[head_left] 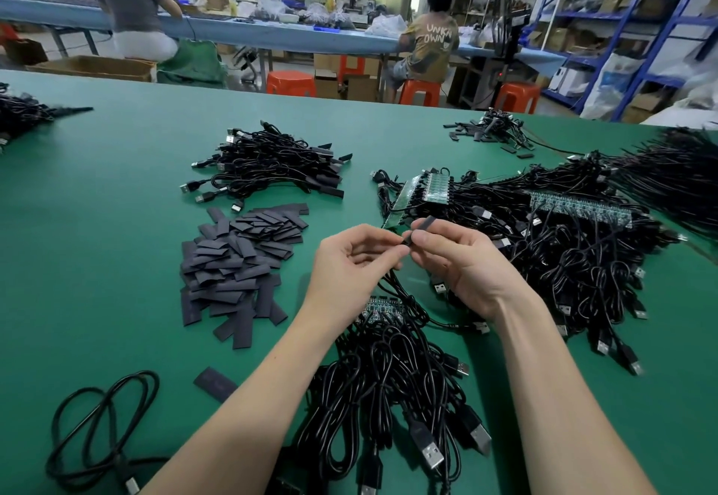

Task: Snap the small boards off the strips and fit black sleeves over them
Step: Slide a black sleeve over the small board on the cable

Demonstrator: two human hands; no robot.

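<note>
My right hand [462, 265] pinches a black sleeve [423, 224] that sticks up from its fingertips. My left hand [349, 265] pinches the lower end at a small dark piece [406, 240] with a cable running down from it; the board itself is hidden by the fingers. Below my hands lies a green board strip [382, 306] with cables still attached. A second strip [427, 187] and a third [582, 209] rest on the cable heap to the right. Loose black sleeves [237, 265] are piled to the left.
A pile of sleeved cables [268, 168] lies beyond the loose sleeves. USB cables [396, 389] bunch between my forearms. A loose cable [101, 428] and single sleeve [215, 383] lie near left. Another small pile [493, 129] sits far right. Two people sit at a far bench.
</note>
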